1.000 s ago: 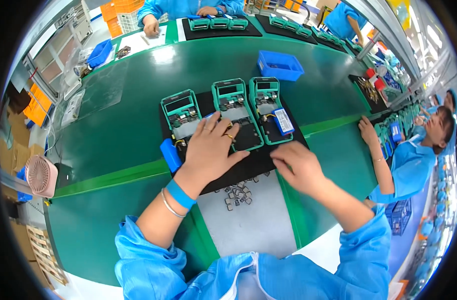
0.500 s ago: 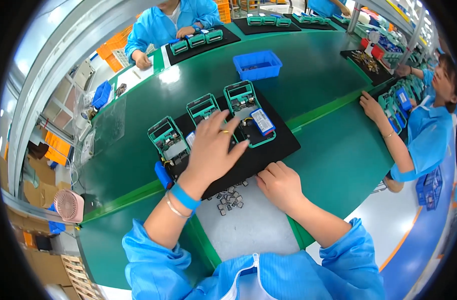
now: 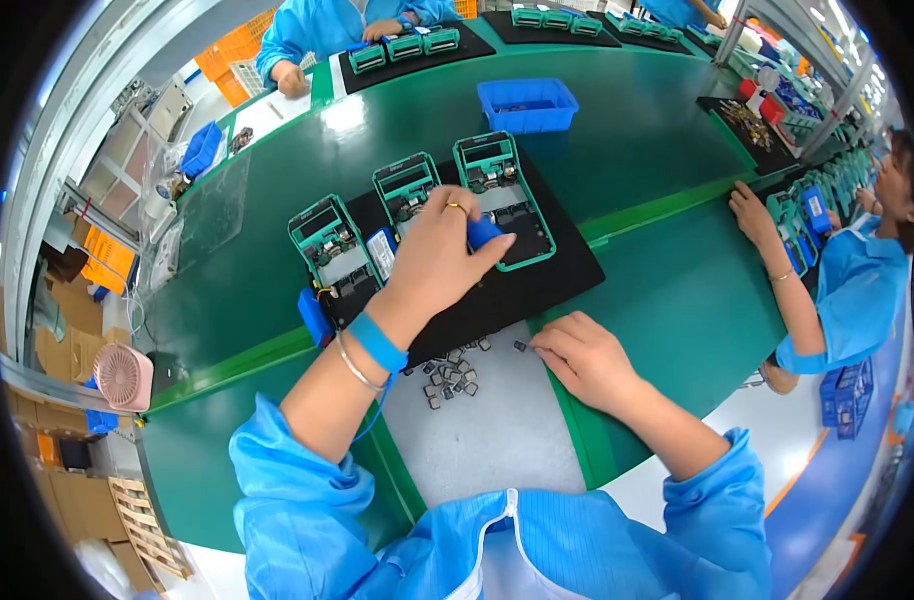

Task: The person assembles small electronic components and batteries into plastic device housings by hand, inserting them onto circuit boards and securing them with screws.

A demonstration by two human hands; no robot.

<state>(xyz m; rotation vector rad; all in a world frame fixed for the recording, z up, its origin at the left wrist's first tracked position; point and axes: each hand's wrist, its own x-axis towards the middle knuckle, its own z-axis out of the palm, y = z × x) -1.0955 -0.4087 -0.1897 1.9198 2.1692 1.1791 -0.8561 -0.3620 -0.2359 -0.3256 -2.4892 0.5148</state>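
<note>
My left hand point(image 3: 439, 250) is closed on a blue battery pack point(image 3: 484, 232), lifted over the lower part of the right green-framed casing point(image 3: 517, 222). Two similar open casings, a middle one point(image 3: 405, 180) and a left one point(image 3: 327, 235), lie beside it on a black mat point(image 3: 562, 275). A second blue battery pack point(image 3: 315, 316) sits at the left casing's near corner. Another pack with a white label point(image 3: 382, 252) is partly hidden by my left hand. My right hand point(image 3: 589, 362) rests by the mat's near edge, fingertips pinched at a small dark square part point(image 3: 522, 346).
Several small square parts point(image 3: 449, 378) lie on a grey surface point(image 3: 477, 440) before me. A blue bin point(image 3: 527, 108) stands beyond the mat, and a pink fan point(image 3: 124, 377) at left. Co-workers in blue sit across the green bench point(image 3: 657, 140) and at right point(image 3: 857, 265).
My left hand has taken up the battery pack from the right casing, its fingers now closed round it. My right hand has shifted slightly right, and a small square part shows at its fingertips.
</note>
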